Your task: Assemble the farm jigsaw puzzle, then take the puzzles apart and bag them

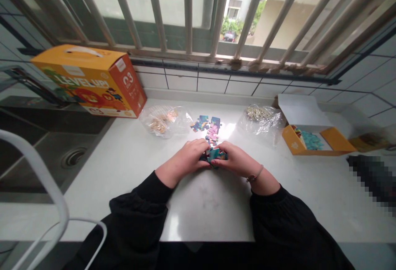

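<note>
Close together at the middle of the white counter, my left hand [194, 154] and my right hand [233, 158] grip a few jigsaw puzzle pieces [214, 154] between fingers and thumbs. These pieces are teal and dark; my fingers cover part of them, so I cannot tell whether they are joined. Just beyond my fingertips lie pink and purple puzzle pieces [213, 129] in an upright strip. Beside them on the left is a small cluster of blue and orange puzzle pieces [201, 123].
An orange carton [89, 82] stands back left, beside the sink [89, 138]. Clear plastic bags, one on the left [163, 119] and one on the right [261, 121], flank the puzzle. An open yellow box [318, 140] holds teal pieces. A white cable [58, 196] crosses the left foreground.
</note>
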A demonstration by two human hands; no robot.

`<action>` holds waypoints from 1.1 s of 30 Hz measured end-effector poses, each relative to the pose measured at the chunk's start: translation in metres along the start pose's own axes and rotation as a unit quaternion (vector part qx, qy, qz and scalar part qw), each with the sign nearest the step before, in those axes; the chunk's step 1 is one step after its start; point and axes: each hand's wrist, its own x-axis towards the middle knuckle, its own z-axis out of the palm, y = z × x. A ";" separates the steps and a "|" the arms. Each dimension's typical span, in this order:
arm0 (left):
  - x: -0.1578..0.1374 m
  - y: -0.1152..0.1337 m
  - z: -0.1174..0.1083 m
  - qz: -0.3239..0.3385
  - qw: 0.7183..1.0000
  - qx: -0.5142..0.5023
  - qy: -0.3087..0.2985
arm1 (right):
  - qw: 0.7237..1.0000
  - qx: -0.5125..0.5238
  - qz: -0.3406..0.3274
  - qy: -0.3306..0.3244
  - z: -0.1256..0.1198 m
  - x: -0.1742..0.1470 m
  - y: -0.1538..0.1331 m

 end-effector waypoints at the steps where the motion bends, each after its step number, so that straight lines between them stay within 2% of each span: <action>1: -0.001 0.000 -0.002 0.002 1.000 -0.009 0.012 | 1.000 0.003 0.000 0.005 -0.001 -0.001 0.000; 4: -0.002 -0.003 -0.008 -0.028 0.997 -0.044 0.058 | 0.998 0.053 0.015 0.007 -0.005 -0.003 -0.001; 7: -0.002 -0.008 -0.010 -0.126 0.980 -0.130 0.082 | 0.991 0.125 0.038 0.010 -0.010 -0.003 -0.001; 11: -0.001 -0.013 -0.012 -0.222 0.912 -0.336 0.079 | 0.976 0.215 0.038 0.003 -0.012 -0.002 0.000; 13: -0.001 -0.013 -0.013 -0.248 0.884 -0.388 0.085 | 0.971 0.238 0.038 -0.009 -0.012 -0.002 0.001; 15: -0.001 -0.012 -0.014 -0.262 0.872 -0.404 0.091 | 0.969 0.241 0.046 -0.019 -0.011 -0.002 0.001; 19: -0.001 -0.009 -0.017 -0.260 0.867 -0.416 0.090 | 0.968 0.243 0.052 -0.038 -0.011 -0.002 0.001; 25: 0.000 -0.006 -0.021 -0.244 0.866 -0.418 0.128 | 0.972 0.235 0.009 -0.007 -0.012 -0.001 0.001; 29: 0.002 -0.007 -0.019 -0.228 0.866 -0.420 0.148 | 0.987 0.160 0.006 0.016 -0.010 -0.001 0.001; 33: 0.002 -0.010 -0.017 -0.231 0.869 -0.408 0.158 | 0.986 0.167 0.003 0.004 -0.009 0.000 0.002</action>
